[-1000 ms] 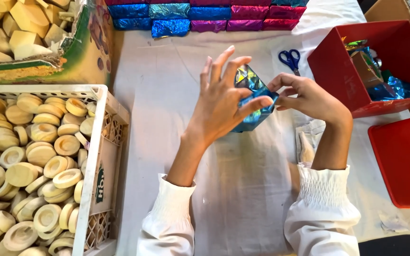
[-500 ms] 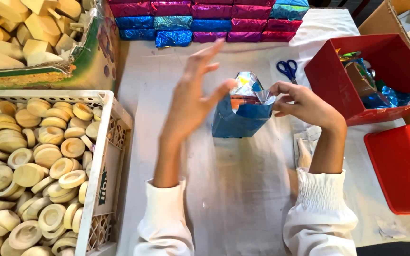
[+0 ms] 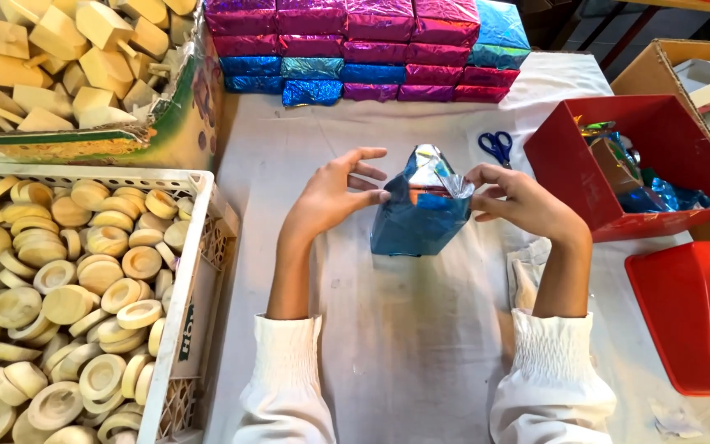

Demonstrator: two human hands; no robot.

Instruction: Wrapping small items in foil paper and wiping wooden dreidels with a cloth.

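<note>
Your left hand [image 3: 326, 200] and right hand [image 3: 519, 201] pinch the shiny blue foil-wrapped block [image 3: 421, 215] closed (upright, mid-table); crease its top flaps evenly.

crate [image 3: 207, 238] left, parcel [image 3: 421, 215] centre, bin [image 3: 569, 164] right

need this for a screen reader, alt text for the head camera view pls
Two hands, left hand and right hand, fold shiny blue foil around a package on a white-covered table. A crate of round wooden pieces sits left, red bins right.
</note>
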